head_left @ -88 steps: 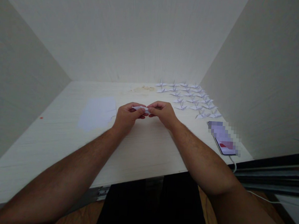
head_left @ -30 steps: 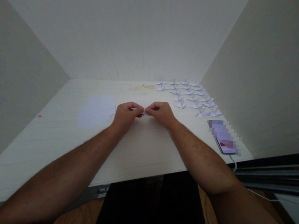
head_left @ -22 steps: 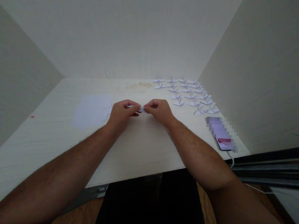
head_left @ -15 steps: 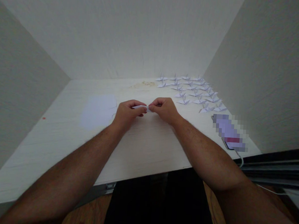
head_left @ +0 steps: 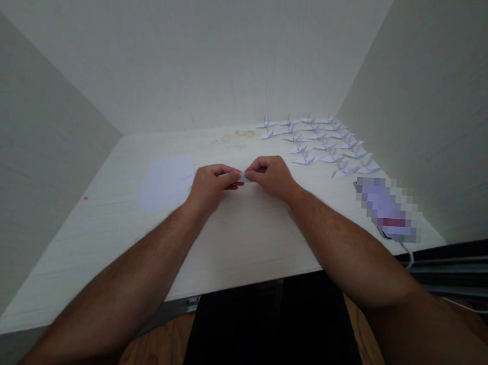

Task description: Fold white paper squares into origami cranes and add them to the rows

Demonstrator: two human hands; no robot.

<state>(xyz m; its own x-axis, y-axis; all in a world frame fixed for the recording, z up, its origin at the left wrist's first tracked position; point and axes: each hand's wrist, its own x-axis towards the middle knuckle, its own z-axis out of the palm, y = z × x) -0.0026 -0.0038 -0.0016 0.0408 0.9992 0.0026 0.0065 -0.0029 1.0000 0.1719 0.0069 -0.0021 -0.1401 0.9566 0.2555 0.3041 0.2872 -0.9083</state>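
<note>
A small folded piece of pale lilac paper (head_left: 241, 177) is pinched between both my hands just above the white table (head_left: 240, 243). My left hand (head_left: 211, 183) grips its left end with fingers curled and thumb on top. Gripping the right end is my right hand (head_left: 269, 176), fingers closed and knuckles up. Most of the paper is hidden by my fingers. A flat pale lilac sheet (head_left: 167, 180) lies on the table just left of my left hand.
Several small folded paper cranes (head_left: 318, 143) stand in rows at the back right of the table. A phone (head_left: 386, 210) with a white cable lies near the right edge. White walls close in the table on three sides. A brownish stain (head_left: 238, 135) marks the back.
My hands have stayed together on the folded paper, with only small shifts of the fingers. The camera has swung slightly, so the scene sits a little more to the right.
</note>
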